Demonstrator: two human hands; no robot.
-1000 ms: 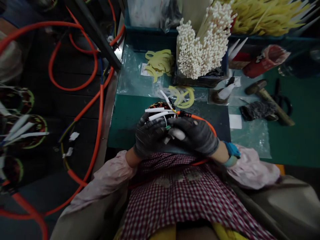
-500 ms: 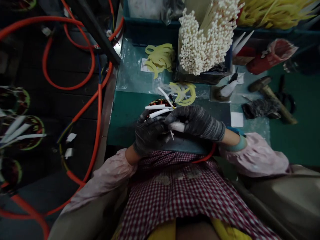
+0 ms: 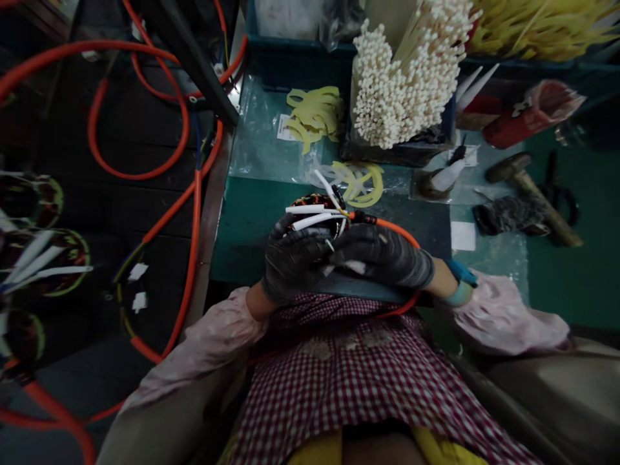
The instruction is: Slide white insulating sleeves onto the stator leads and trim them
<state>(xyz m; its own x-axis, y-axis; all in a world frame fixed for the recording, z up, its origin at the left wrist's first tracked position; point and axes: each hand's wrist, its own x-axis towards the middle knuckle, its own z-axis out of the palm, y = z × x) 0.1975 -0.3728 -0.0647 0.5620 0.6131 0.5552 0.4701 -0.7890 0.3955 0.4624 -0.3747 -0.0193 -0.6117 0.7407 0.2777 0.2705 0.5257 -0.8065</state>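
— What's on your hands?

— Dark knitted gloves with a matt, slightly rough coating, on my left hand (image 3: 295,261) and right hand (image 3: 382,261) alike. The white sleeved leads (image 3: 310,215) at twelve o'clock look like smooth plastic tubing.

— And the orange cable (image 3: 394,229)?

— Smooth rubbery jacket with a slight sheen. The green bench mat (image 3: 242,232) is matt; the clear plastic sheet (image 3: 256,145) at eleven o'clock is glossy. The hammer (image 3: 533,194) at two has a wooden handle and dull metal head.
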